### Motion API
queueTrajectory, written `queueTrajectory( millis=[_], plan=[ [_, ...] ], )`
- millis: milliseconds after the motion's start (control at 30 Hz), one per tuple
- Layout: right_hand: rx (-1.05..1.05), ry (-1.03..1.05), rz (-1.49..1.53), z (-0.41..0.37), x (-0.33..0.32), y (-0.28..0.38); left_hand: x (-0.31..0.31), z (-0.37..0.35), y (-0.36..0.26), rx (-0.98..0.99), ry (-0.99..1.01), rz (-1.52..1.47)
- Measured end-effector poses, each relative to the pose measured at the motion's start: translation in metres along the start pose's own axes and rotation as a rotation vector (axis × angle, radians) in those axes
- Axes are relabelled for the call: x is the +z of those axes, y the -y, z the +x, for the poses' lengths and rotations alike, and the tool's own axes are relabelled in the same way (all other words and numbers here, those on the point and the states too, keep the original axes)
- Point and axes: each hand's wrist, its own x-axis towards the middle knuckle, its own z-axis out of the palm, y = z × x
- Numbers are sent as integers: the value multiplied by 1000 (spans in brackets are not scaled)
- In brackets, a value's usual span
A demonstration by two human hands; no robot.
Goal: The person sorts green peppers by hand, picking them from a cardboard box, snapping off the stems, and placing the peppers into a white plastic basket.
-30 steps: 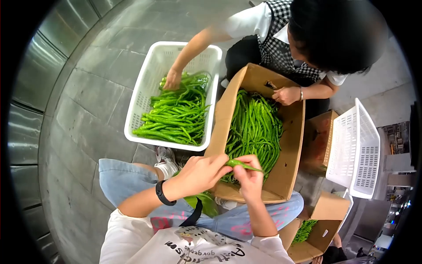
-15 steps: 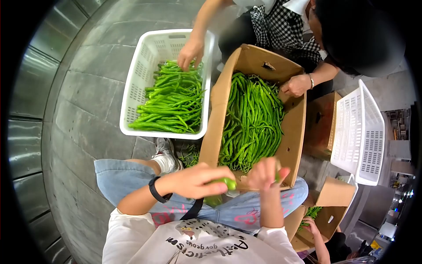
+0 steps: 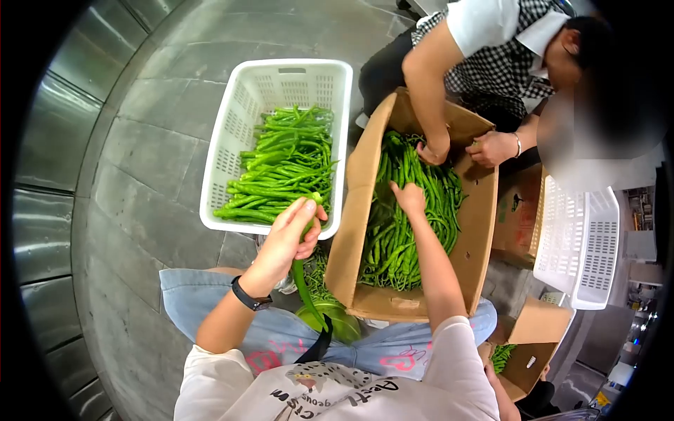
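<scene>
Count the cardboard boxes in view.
3: a large open box in front of the person's knees, holding green peppers; a second box to its right, partly behind a white basket; a smaller open box at lower right. Others may be hidden.

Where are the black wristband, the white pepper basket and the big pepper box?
Black wristband (image 3: 246, 299): head view, strap.
White pepper basket (image 3: 289, 88): head view, far inner wall.
Big pepper box (image 3: 355, 210): head view, left side.

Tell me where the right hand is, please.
In the head view's right half, the right hand is over peppers in the cardboard box, below a co-worker's hand.
</scene>
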Motion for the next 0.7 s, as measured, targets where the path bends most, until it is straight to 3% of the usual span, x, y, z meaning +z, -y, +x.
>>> queueTrajectory(
  millis=[133, 333, 500, 600, 700],
  plan=[
    [29, -95, -54, 2, 14, 21, -1, 6, 4, -46, 9, 22],
    [-153, -125, -168, 1, -10, 20, -2, 10, 6, -54, 16, -3],
    [-95, -38, -216, 11, 13, 25, 0, 12, 13, -62, 37, -63],
    [-17, 107, -6, 29, 0, 25, 2, 11, 9, -59, 44, -49],
    [35, 132, -77, 17, -12, 20, 1, 12, 11, -31, 39, -57]
  ],
)
